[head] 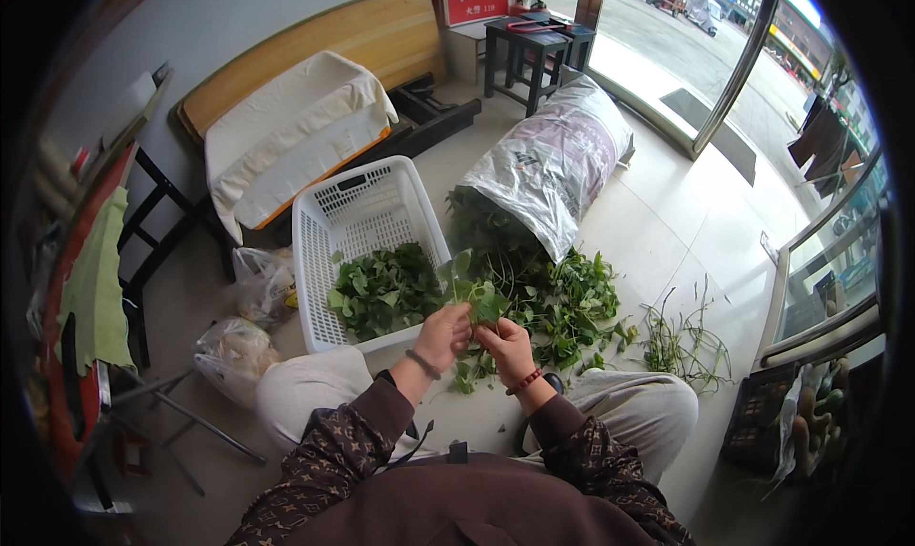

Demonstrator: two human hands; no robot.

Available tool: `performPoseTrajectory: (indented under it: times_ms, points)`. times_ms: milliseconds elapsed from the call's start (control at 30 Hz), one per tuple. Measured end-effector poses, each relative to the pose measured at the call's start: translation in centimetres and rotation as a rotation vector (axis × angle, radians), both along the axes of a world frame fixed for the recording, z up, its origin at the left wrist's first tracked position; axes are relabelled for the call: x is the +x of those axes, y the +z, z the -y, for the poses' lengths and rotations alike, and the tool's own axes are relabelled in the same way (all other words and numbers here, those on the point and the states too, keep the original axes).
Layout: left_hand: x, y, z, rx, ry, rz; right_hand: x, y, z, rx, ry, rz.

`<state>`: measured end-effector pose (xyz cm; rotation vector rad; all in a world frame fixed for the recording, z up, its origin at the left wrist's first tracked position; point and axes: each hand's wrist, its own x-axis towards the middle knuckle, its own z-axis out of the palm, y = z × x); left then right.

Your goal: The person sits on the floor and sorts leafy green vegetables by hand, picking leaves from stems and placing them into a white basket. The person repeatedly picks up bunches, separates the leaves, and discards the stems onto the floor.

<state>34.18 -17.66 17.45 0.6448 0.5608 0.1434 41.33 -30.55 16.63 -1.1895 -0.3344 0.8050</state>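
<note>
Between my knees, my left hand (444,335) and my right hand (506,342) meet at a small bunch of leafy green stems (480,299), the fingers of both closed on it. Left of them stands a white slotted plastic basket (304,299) with a heap of green leaves (386,289) in its near part. Beyond my right hand, a pile of leafy vegetable stems (572,296) spreads over the floor from the mouth of a silvery-white woven sack (550,153) lying on its side. Mostly bare stems (683,342) lie on the tiles further right.
Plastic bags (239,353) with contents sit left of the basket. A cloth-covered white box (307,139) is behind it, by a wooden board (343,38). Dark stools (532,46) stand near the glass door. A dark crate (758,417) of produce is at right, a folding metal frame (179,403) at left.
</note>
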Motion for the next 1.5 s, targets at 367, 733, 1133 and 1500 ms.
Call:
performPoseTrajectory:
  times_ms: [367, 733, 1133, 1500]
  points:
    - [-0.4, 0.4, 3.6, 0.418, 0.171, 0.105, 1.9, -1.0, 0.6, 0.139, -0.253, -0.614]
    - [-0.1, -0.1, 0.6, -0.017, 0.191, 0.089, 1.9, -0.1, 0.6, 0.070, -0.074, -0.254]
    - [-0.1, 1.5, 1.0, 0.143, 0.085, 0.046, 0.4, -0.5, 0.1, -0.021, 0.001, 0.026]
    - [-0.2, 0.8, 0.2, 0.116, 0.178, 0.010, 0.7, -0.8, 0.0, -0.039, -0.052, -0.114]
